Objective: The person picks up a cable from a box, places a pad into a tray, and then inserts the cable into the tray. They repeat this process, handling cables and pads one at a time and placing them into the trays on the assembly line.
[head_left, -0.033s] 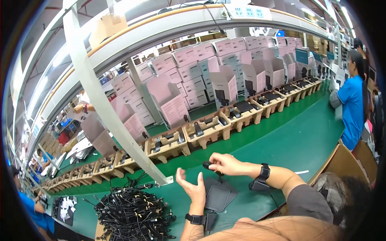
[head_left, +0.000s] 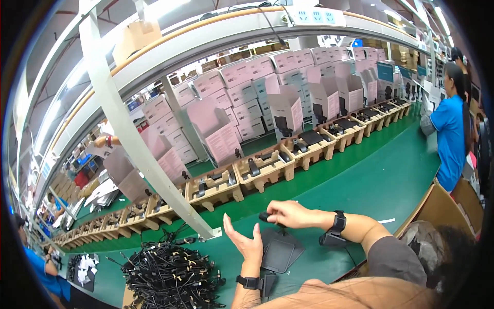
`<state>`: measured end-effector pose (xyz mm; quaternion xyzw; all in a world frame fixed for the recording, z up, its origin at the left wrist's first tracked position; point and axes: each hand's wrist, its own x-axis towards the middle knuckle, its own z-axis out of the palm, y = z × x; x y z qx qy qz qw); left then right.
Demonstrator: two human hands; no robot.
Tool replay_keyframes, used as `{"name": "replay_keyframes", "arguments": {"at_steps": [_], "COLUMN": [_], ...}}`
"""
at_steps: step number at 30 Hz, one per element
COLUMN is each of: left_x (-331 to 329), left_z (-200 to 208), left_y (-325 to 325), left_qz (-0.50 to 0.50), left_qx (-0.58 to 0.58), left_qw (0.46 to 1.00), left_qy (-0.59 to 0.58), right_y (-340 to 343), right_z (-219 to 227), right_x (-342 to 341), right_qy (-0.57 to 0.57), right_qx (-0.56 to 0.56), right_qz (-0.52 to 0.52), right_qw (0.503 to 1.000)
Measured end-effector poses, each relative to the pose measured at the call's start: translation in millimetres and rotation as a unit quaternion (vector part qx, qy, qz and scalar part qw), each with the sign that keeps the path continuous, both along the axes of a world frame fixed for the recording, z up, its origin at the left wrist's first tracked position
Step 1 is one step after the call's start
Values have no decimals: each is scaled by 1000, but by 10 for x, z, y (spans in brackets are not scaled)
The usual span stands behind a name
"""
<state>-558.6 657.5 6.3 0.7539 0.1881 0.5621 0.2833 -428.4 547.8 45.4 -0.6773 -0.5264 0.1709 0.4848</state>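
Note:
My left hand (head_left: 243, 240) is raised over the bench with its fingers stretched out and its thumb apart, and nothing is in it. To its right, my right hand (head_left: 288, 213) pinches a small black part (head_left: 264, 217) whose exact kind I cannot make out. Just under the hands, dark flat square pads (head_left: 279, 255) lie overlapped on the green bench. A big heap of black cables (head_left: 170, 275) with connector ends sits to the left of my left hand.
Brown moulded trays (head_left: 264, 167) holding black parts form a long row beyond my hands. Open boxes (head_left: 213, 126) stand behind them. A metal post (head_left: 136, 134) slants down to the green bench (head_left: 370, 175). A person in blue (head_left: 450, 139) stands at the right.
My left hand has shifted very slightly, and its fingers look straighter and less blurred. The right hand still pinches the black part at nearly the same spot.

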Motion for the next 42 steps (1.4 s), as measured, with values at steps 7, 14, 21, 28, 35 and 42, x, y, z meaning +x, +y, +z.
{"name": "replay_keyframes", "arguments": {"at_steps": [7,14,21,28,35,42], "left_x": [-39,-137,-204,-117,-94,-136], "left_z": [-331,-132,-120,-549,-844,-744], "left_y": [246,-25,119,518,812,910], "left_qz": [-243,-474,-473,-215,-84,-87], "left_qx": [-269,-534,-536,-372,-299,-331], "left_qw": [924,699,675,903,945,936], "left_qy": [119,32,181,12,98,84], "right_y": [43,42,-71,33,221,572], "right_z": [69,83,71,535,685,594], "right_x": [-234,-246,-208,672,2069,2448], "right_qy": [48,-350,-583,-541,-460,-462], "right_qx": [38,129,-40,-41,-145,-337], "right_qz": [68,-74,153,-152,-356,-328], "right_qw": [996,925,797,826,800,752]}}
